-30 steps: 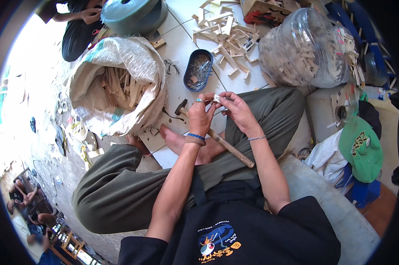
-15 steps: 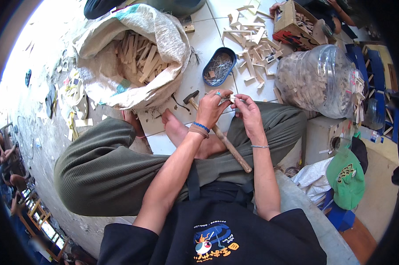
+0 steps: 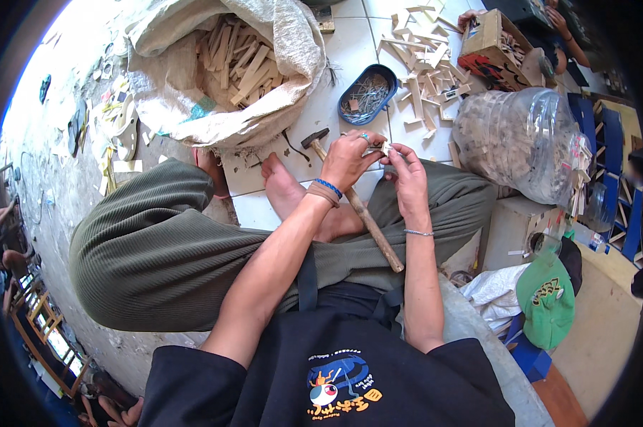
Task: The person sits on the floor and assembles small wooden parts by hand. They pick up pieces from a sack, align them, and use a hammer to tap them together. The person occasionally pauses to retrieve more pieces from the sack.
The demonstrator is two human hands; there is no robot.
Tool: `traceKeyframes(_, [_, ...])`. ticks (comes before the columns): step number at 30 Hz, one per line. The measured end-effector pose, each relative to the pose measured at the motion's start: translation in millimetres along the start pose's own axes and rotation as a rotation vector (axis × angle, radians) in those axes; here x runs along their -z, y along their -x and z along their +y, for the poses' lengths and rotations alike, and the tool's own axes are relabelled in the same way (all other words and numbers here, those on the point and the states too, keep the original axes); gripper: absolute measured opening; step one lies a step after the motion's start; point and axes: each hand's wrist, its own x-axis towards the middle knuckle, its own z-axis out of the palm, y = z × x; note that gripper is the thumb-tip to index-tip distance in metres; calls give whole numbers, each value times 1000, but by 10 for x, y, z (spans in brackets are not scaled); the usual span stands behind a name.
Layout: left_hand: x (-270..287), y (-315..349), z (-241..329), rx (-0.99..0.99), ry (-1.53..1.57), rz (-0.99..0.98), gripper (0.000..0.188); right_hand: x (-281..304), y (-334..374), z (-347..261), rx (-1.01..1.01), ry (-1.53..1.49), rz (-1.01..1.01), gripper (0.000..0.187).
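Observation:
I sit cross-legged on a tiled floor. My left hand (image 3: 351,158) and my right hand (image 3: 407,171) meet above my lap and together pinch a small pale wooden piece (image 3: 386,148) between their fingertips. A hammer (image 3: 357,206) with a long wooden handle lies under my hands, its dark head by my left hand and its handle running down across my leg. A blue oval tray (image 3: 368,94) of nails sits on the floor just beyond my hands.
A large sack (image 3: 215,71) full of wooden sticks lies at the upper left. Loose wood offcuts (image 3: 421,64) are scattered at the top. A clear plastic jug (image 3: 524,139) stands to the right, a green cap (image 3: 547,300) below it. Another person's hands work at a cardboard box (image 3: 489,46).
The view has tilted, so the sack and tray sit higher and closer. My hands stay together on the small wooden piece above the hammer.

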Motion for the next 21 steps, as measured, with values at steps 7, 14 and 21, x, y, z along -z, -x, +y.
traceKeyframes(7, [8,6,2,-18,-6,-10,25,-29,10,-56,2,72,28,22])
traceKeyframes(14, [18,3,3,-15,-2,-1,25,-73,35,-128,72,185,51,24])
traceKeyframes(21, [0,-8,-11,9,-10,-2,24,-50,14,-184,51,317,63,24])
